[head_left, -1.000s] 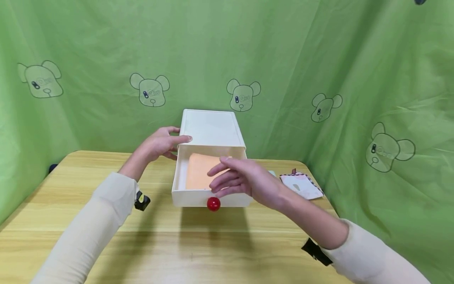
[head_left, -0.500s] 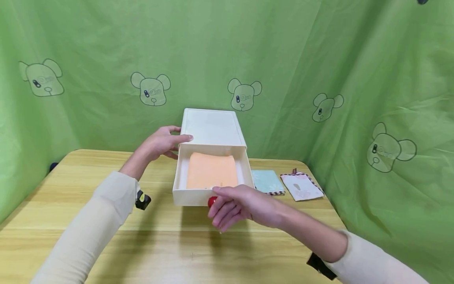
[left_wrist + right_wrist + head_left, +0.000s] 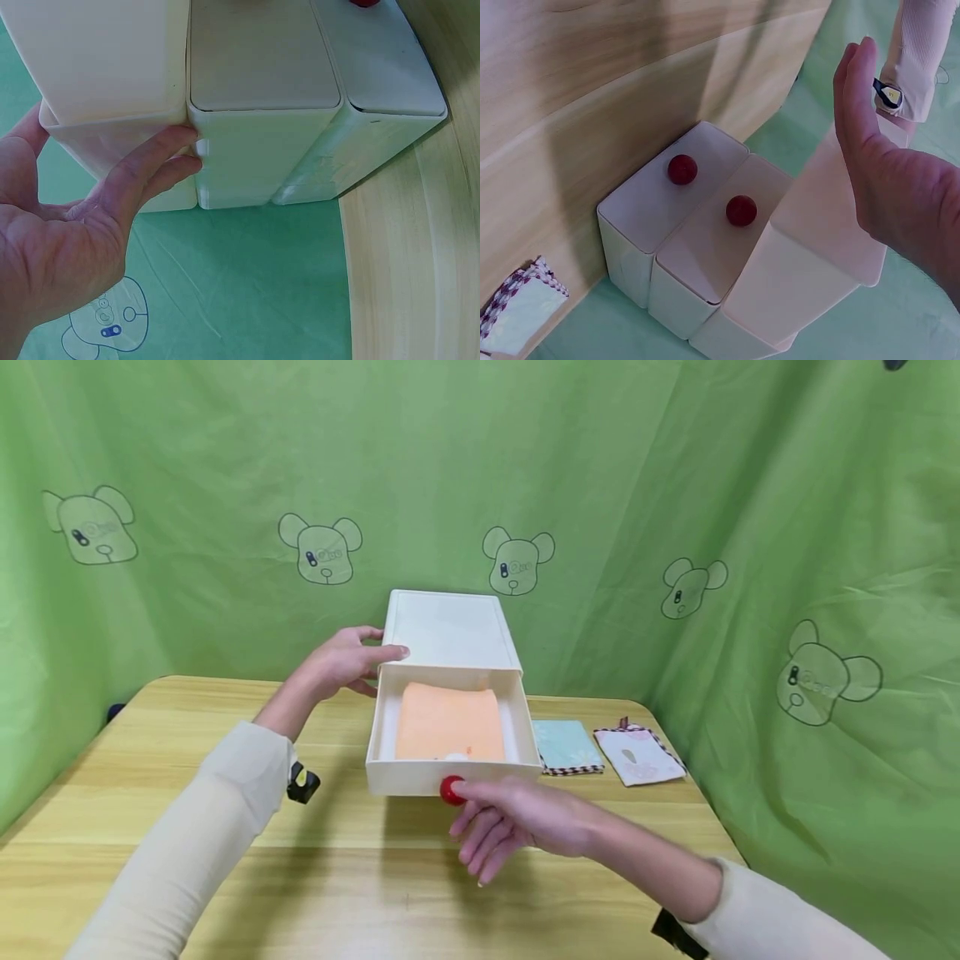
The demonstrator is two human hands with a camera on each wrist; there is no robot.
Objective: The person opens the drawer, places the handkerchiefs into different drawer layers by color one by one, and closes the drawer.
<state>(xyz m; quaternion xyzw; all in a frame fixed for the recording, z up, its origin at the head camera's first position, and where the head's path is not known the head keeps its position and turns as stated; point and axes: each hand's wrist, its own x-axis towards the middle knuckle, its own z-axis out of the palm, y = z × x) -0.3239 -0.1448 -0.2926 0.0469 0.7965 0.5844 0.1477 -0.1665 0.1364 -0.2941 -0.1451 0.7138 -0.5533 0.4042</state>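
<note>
At the right hand [image 3: 517, 821] sits the red knob [image 3: 452, 790] of the drawer [image 3: 408, 778].

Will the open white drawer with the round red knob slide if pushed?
The drawer would probably slide back, since it sticks out of its white, boxy cabinet. The left hand touching that cabinet might steady it. Its thin walls seem stiff but light.

I can read no word for certain. On the green curtain [image 3: 427, 460], far and to the right, printed animal heads [image 3: 684, 592] carry small lettering [image 3: 517, 567] and a dark oval mark [image 3: 311, 559]; the letters are too blurred for me.
</note>
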